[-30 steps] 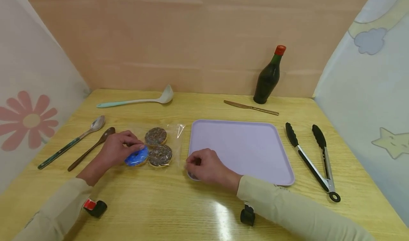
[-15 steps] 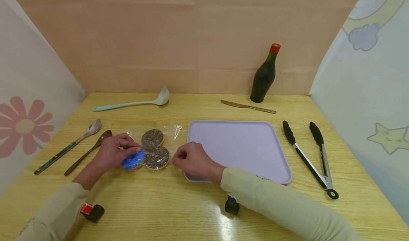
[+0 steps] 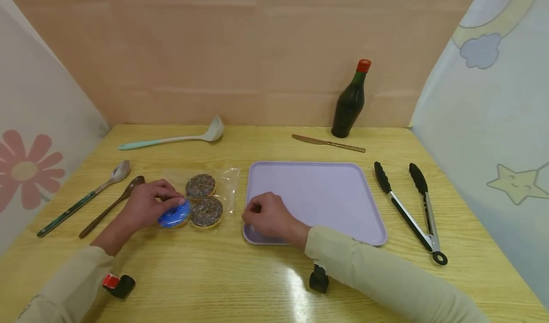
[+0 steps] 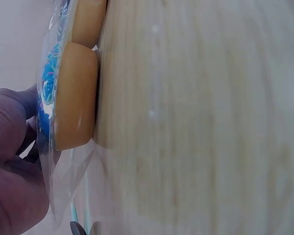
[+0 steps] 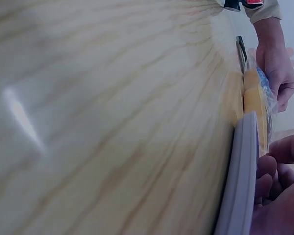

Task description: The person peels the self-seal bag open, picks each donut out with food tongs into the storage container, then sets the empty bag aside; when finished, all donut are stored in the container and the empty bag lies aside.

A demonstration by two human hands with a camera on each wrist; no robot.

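A clear plastic bag [image 3: 229, 180] lies on the wooden table with a blue donut [image 3: 173, 215] and two chocolate donuts [image 3: 200, 185] inside. My left hand [image 3: 173, 202] holds the bag at its left end, fingers curled over the blue donut [image 4: 76, 93]; the left wrist view shows a finger [image 4: 12, 122] pressed on the plastic [image 4: 68, 181]. To the right, my right hand [image 3: 254, 214] sits on the near-left corner of the lilac tray [image 3: 326, 194], fingers [image 5: 279, 169] curled at its rim [image 5: 240, 186].
Two spoons [image 3: 107, 180] lie left of the bag. A pale ladle [image 3: 171, 138] is at the back left. A knife [image 3: 328, 143] and a dark bottle [image 3: 349, 101] stand at the back. Black tongs [image 3: 407, 208] lie right of the tray. Screens wall in the table.
My right hand went left to the bag's right edge, then came back to the tray's near-left corner. The left hand stayed on the blue donut's end of the bag.
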